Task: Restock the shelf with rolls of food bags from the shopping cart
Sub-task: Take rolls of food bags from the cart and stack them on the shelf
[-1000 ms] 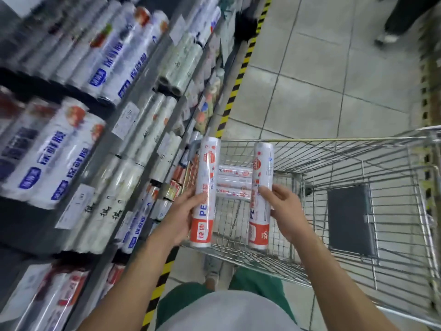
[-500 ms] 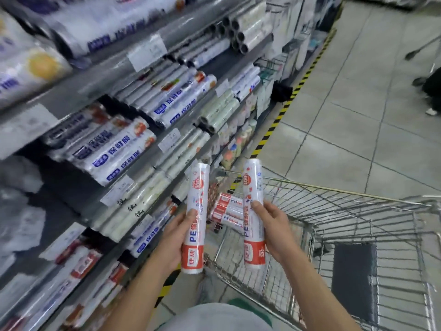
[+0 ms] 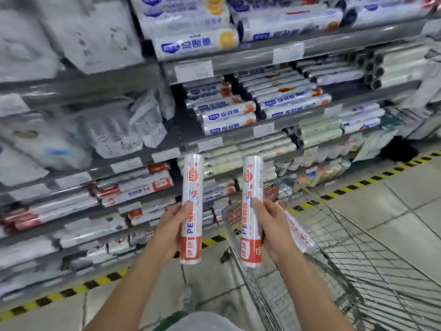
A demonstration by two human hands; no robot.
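My left hand [image 3: 170, 225] and right hand [image 3: 272, 225] each wrap fingers and thumb around one roll of food bags. The two rolls are held side by side, apart, in front of the shelf [image 3: 238, 65]. The left roll [image 3: 192, 187] and the right roll [image 3: 251, 182] both stand nearly upright, long axis vertical, with the red band at the bottom and the "100" end pointing up at the stocked tiers. A third roll [image 3: 296, 230] lies slanted in the shopping cart [image 3: 358, 271], just behind my right hand. Yellow-and-black striped tape [image 3: 59, 295] runs along the tiled floor [image 3: 393, 211] at the shelf's foot.
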